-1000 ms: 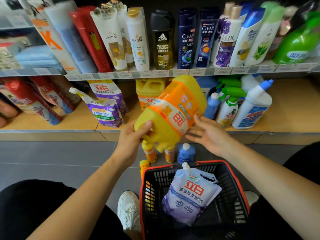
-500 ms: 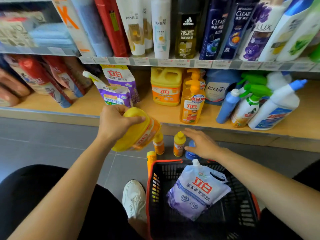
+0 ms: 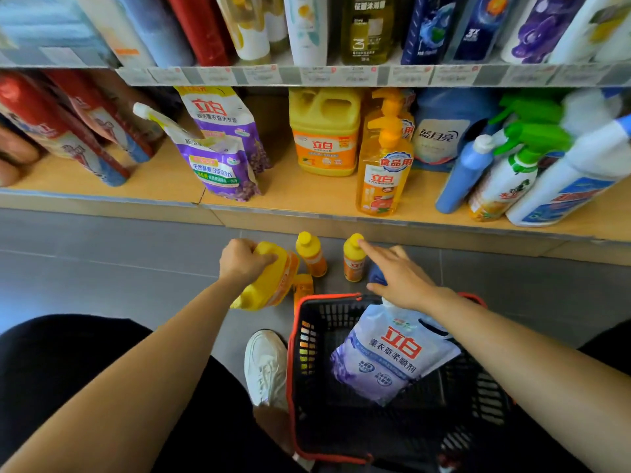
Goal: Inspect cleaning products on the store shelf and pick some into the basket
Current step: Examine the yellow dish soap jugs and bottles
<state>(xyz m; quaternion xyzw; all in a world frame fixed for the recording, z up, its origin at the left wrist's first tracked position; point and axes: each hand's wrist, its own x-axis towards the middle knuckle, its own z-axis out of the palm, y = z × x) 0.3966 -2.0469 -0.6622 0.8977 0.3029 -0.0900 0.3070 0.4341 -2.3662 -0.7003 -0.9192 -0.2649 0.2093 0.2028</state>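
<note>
Precariously low: yellow jug (image 3: 269, 285) hangs beside bottles on a shop floor

A person's left hand (image 3: 244, 264) holds the jug tilted just above the grey tiled floor (image 3: 102, 268), off the far-left corner of the red-rimmed basket (image 3: 327, 296), fingers curled round the jug's upper end. The right hand (image 3: 404, 279) reaches past the basket's far rim with fingers straight and loose, gripping nothing. Its index fingertip touches the cap of a small yellow bottle (image 3: 353, 259). A second small bottle (image 3: 310, 256) stands between that one and the jug, and a third bottle (image 3: 302, 288) sits just beside the jug's flank.

The jug is bulky, glossy moulded plastic with a slick orange label, and probably heavy if full. Held by one end in one hand, it could slip or swing into the narrow, round-capped bottles, which look easy to topple. A careless nudge from the pointing finger could tip the touched one the same way.

Inside the basket's open black mesh lies a soft lilac refill pouch (image 3: 392, 356) with a white spout. A rigid jug dropped onto it could squash the pouch or strain that spout. Behind stands the wood-faced shelf (image 3: 307, 199).
</note>
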